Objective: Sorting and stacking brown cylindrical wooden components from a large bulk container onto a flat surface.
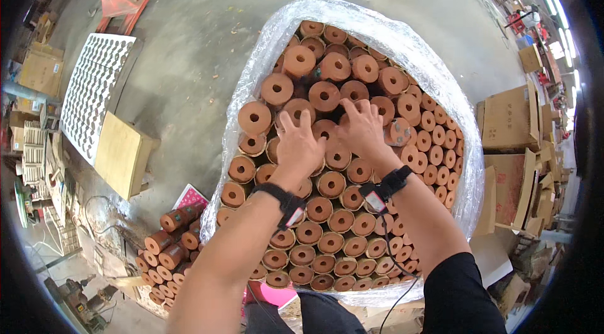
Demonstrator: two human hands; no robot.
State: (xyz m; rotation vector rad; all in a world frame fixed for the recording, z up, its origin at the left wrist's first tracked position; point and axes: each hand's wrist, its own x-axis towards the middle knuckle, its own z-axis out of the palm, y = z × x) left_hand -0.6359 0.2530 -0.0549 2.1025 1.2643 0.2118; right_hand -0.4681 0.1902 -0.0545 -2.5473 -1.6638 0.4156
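Observation:
Beneath my hands is a broad stack of reddish-brown cylinders (319,209), each with a round hole through its middle. My left hand (299,148) rests over the stack, fingers spread and bent, fingertips at the near side of one cylinder (297,107). Close on its right, my right hand (365,128) has its fingers apart and curled down among the cylinders. A partly covered cylinder (323,128) lies between the two thumbs. Neither hand visibly lifts anything. Several cylinders at the far side (324,95) sit higher than those around them. Both wrists wear black straps with small devices.
Clear plastic film (251,76) wraps around the stack. More cylinders (170,252) are piled at the lower left. Beyond them are a yellowish box (123,151), a white patterned sheet (97,82) and a red pallet jack (123,0). Cardboard boxes (511,117) line the right.

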